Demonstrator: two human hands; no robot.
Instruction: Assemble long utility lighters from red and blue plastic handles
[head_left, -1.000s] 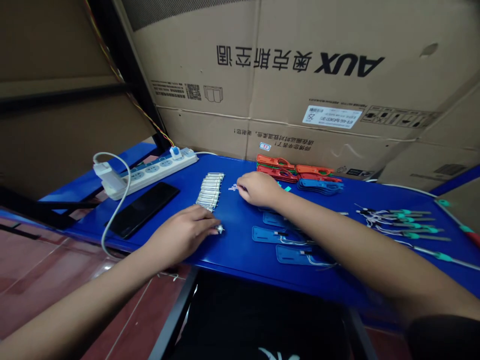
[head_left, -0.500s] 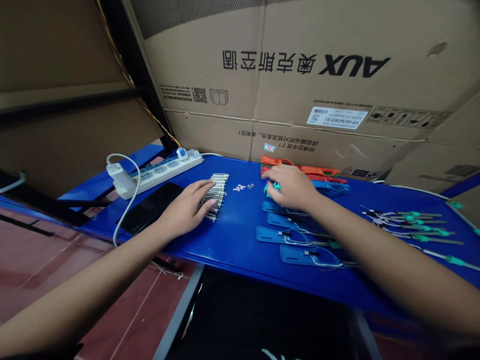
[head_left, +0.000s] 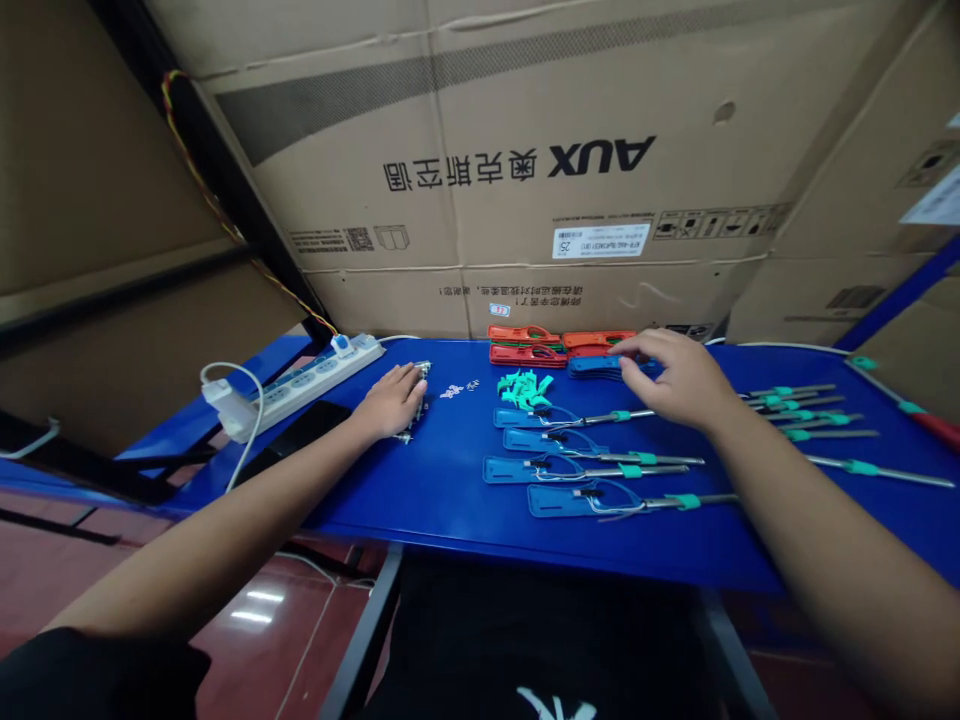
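My left hand [head_left: 391,402] lies palm down over a row of thin, shiny tube-like pieces [head_left: 423,370], its fingers stretched out and covering most of them. My right hand [head_left: 681,380] hovers at the stack of blue plastic handle pieces [head_left: 592,368], thumb and forefinger apart; nothing shows between them. Left of that stack lies a heap of small green plastic pieces [head_left: 525,388]. Nearer to me, several blue handle halves [head_left: 551,502] are laid out in rows, each with wires and a metal rod bearing a green piece.
Red and orange handle pieces [head_left: 527,354] are stacked at the back against a cardboard box [head_left: 465,230]. Tiny pale parts [head_left: 452,391] lie mid-table. A power strip [head_left: 311,382] and a dark phone-like slab [head_left: 300,437] sit left. More metal rods [head_left: 825,434] lie right.
My right hand has moved right, from over the green pieces to the blue stack. The left hand now lies flatter over the tubes. The camera view has shifted.
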